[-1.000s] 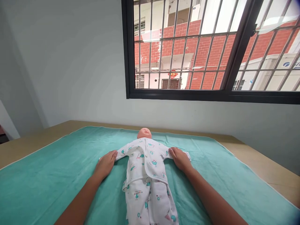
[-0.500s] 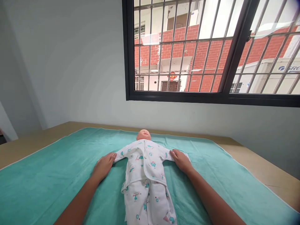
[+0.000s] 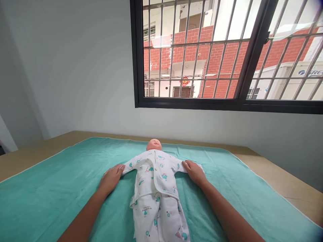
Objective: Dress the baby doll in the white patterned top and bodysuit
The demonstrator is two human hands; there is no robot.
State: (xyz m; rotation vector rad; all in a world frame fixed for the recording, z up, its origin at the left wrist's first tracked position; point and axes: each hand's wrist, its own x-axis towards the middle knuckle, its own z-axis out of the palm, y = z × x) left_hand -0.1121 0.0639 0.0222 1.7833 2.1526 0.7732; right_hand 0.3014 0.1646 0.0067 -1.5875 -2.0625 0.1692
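Observation:
A baby doll [image 3: 153, 144] lies on its back with its head toward the wall and both arms spread wide. It wears a white printed top [image 3: 157, 171], closed down the front, and matching trousers [image 3: 161, 218] whose lower ends are cut off by the frame. My left hand [image 3: 111, 178] is closed over the end of the sleeve on the left, hiding its cuff. On the other side, my right hand [image 3: 195, 172] grips the right-side sleeve near its end; a bit of white cuff shows beyond my fingers. The doll's own hands are not visible.
Beneath the doll a green cloth [image 3: 63, 188] is spread over a wooden tabletop [image 3: 297, 181]. The tabletop's far edge meets a pale wall [image 3: 88, 67]. A dark-framed window [image 3: 189, 104] with metal bars is set in the wall above, toward the right.
The view has shifted very slightly. Both hands stay on the sleeves, and the doll lies as before.

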